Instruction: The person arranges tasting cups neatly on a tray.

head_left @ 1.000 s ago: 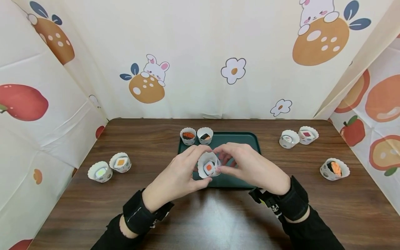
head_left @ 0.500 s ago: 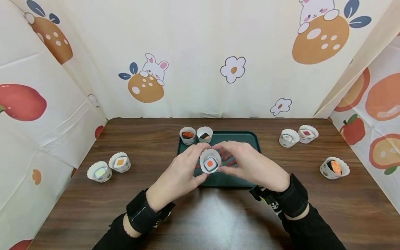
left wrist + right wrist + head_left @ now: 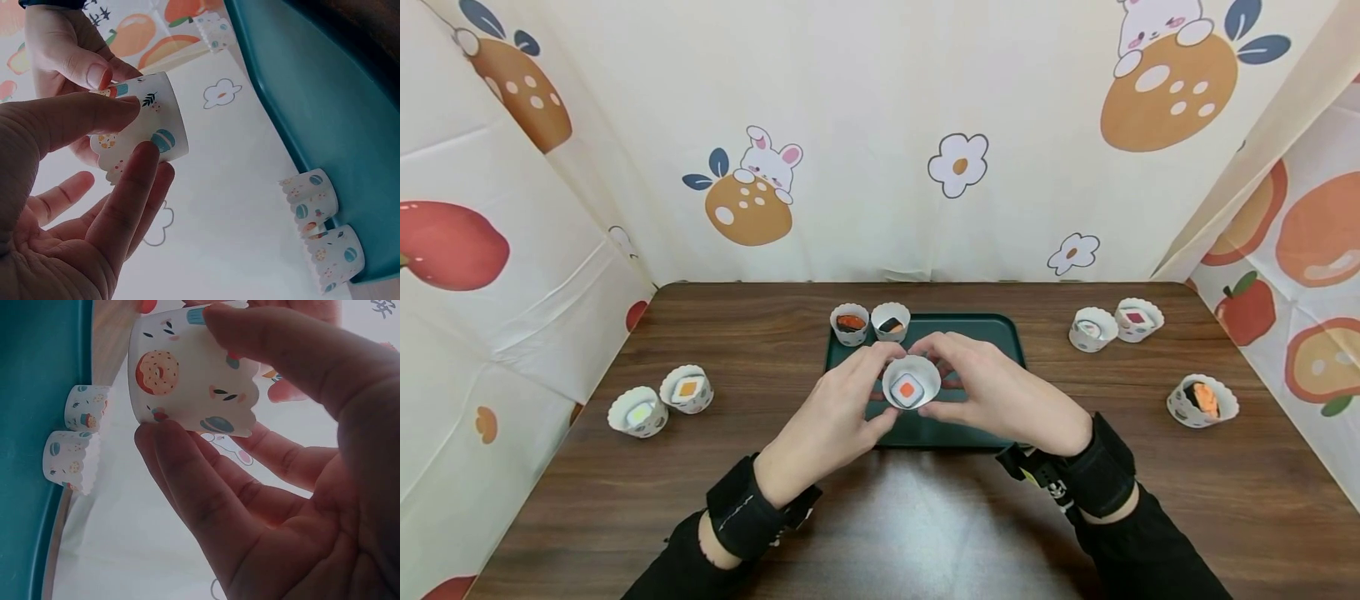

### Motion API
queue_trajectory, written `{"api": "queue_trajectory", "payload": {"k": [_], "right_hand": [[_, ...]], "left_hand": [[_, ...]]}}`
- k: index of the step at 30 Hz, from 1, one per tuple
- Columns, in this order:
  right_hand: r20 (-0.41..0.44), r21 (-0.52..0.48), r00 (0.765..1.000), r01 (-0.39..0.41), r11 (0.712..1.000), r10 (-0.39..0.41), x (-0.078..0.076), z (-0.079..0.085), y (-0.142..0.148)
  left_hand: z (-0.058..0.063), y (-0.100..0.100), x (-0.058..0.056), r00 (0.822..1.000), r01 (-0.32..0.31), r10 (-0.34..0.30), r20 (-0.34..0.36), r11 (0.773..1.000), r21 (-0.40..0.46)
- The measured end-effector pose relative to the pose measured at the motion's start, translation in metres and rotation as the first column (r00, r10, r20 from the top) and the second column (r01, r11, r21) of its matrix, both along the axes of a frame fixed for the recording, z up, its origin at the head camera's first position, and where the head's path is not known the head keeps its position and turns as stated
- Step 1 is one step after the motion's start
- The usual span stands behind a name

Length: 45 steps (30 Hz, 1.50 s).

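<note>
Both hands hold a scalloped paper baking cup (image 3: pixel 921 367) between them, above the dark green tray (image 3: pixel 977 329). Inside it lies a square white sushi roll (image 3: pixel 907 389) with an orange centre. My left hand (image 3: pixel 842 402) pinches the cup's near-left side with thumb and fingertips. On the right, my right hand (image 3: pixel 992 392) grips it the same way. Printed doughnuts and leaves show on the cup's wall (image 3: pixel 190 387) in the right wrist view, the right thumb on one side and fingertips on the other. In the left wrist view, left fingertips press the cup (image 3: pixel 165 112).
At the tray's back left stand a cup (image 3: pixel 849 337) with red-topped sushi and another cup (image 3: pixel 891 336). Two filled cups (image 3: pixel 640 423) sit at the left. To the right are a pair of cups (image 3: pixel 1092 340) and a single cup (image 3: pixel 1183 408) with orange-topped sushi. Patterned cloth (image 3: pixel 865 100) hangs behind the table.
Held by both hands, the cup has shifted slightly right and away, and its opening now faces the head camera more squarely. The right hand's fingers have lifted a little around it.
</note>
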State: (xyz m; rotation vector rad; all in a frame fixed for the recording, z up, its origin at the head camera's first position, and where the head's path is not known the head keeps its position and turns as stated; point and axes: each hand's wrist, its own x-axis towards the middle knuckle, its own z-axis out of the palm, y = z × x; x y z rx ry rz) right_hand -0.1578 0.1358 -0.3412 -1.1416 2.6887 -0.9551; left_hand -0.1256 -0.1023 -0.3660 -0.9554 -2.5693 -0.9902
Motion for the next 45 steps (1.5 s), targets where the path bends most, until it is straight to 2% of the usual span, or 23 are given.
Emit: {"api": "queue_trajectory", "payload": {"k": [4,13,19,24,33,39,45], "right_hand": [[0.003,-0.004,1.0,0.002,1.0,-0.002,0.0,-0.0007,-0.0004],[0.035,-0.004,0.999,-0.003,1.0,0.003,0.0003,-0.0042,0.0032],[0.055,-0.013,0.998,-0.006,1.0,0.006,0.002,-0.0044,0.0022],[0.039,-0.006,0.999,-0.009,1.0,0.009,0.0014,-0.0053,0.0013],[0.023,-0.009,1.0,-0.013,1.0,0.014,0.0007,-0.0054,0.0001],[0.021,0.006,1.0,-0.015,1.0,0.015,0.0007,-0.0044,-0.0008],[0.041,0.018,0.999,-0.014,1.0,0.013,0.0006,-0.0041,-0.0004]], "left_hand": [[0.0004,-0.0003,0.0008,1.0,0.003,-0.003,-0.009,1.0,-0.004],[-0.0022,0.0027,0.0021,0.998,0.025,-0.026,0.057,0.999,0.029],[-0.0009,0.0031,0.004,0.996,0.006,-0.012,0.091,0.998,0.059],[-0.0003,0.0022,0.0038,0.989,-0.004,-0.011,0.146,0.995,0.103],[-0.0005,0.0003,0.0019,0.978,-0.024,-0.011,0.207,0.986,0.168],[0.0006,-0.0016,0.0024,0.976,-0.031,-0.007,0.217,0.985,0.172],[0.0,-0.0006,0.0025,0.981,-0.026,-0.007,0.194,0.986,0.167]]}}
